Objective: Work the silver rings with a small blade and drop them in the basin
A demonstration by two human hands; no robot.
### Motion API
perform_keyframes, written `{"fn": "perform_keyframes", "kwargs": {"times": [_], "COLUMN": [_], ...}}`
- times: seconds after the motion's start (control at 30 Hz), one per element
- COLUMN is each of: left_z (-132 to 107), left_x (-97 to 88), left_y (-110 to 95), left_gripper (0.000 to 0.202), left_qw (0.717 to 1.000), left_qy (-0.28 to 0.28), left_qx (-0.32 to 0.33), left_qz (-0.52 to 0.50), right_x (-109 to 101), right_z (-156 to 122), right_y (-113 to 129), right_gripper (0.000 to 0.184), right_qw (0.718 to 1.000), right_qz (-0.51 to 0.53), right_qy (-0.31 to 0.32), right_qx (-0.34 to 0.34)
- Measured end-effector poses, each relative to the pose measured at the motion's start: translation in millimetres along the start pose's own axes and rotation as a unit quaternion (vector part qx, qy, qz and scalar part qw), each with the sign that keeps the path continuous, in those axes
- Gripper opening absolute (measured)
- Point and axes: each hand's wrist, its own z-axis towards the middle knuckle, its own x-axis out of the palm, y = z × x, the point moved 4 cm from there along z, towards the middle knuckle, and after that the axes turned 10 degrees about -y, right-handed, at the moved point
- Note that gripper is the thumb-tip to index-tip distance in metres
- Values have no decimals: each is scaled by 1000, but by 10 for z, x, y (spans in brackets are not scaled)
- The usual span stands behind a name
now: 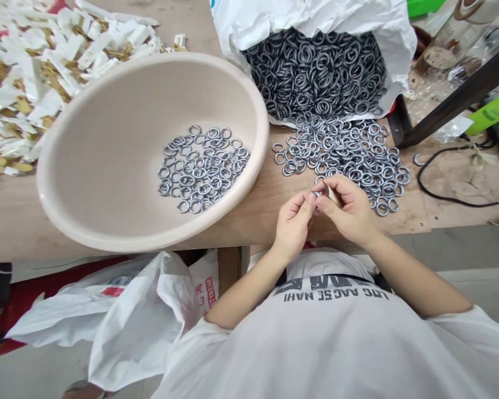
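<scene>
My left hand (294,220) pinches a small grey ring (315,194) between thumb and fingers, at the front edge of the table. Against that ring, my right hand (351,213) is closed around a small knife (331,193), whose dark blade shows between thumb and forefinger. Much of the knife's handle is hidden in the palm. Just beyond both hands lies a loose pile of grey rings (349,149). Many more rings (320,72) spill from the mouth of a white sack (311,14). To the left, a wide beige basin (100,166) has other rings (208,169) gathered on its right side.
White and gold pieces (66,61) are heaped at the far left of the wooden table (241,227). A dark metal bar (457,100) slants up at right, near a black cable (453,197). White plastic bags (145,310) hang below the table edge.
</scene>
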Motion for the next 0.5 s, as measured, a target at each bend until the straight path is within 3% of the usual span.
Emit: {"fn": "perform_keyframes", "kwargs": {"times": [0.2, 0.37, 0.5], "left_z": [-34, -23, -21], "left_x": [23, -9, 4], "left_y": [-3, -28, -12], "left_gripper": [46, 47, 47], "left_qw": [1000, 999, 998], "left_qy": [11, -1, -2], "left_qx": [-18, -36, -51], "left_qz": [-9, -22, -30], "right_x": [-34, -136, -128], "right_z": [62, -40, -109], "right_y": [-8, 143, 206], "right_gripper": [34, 34, 35], "right_qw": [999, 975, 952], "right_qz": [13, -177, -241], "right_qy": [23, 102, 120], "right_qx": [39, -90, -143]}}
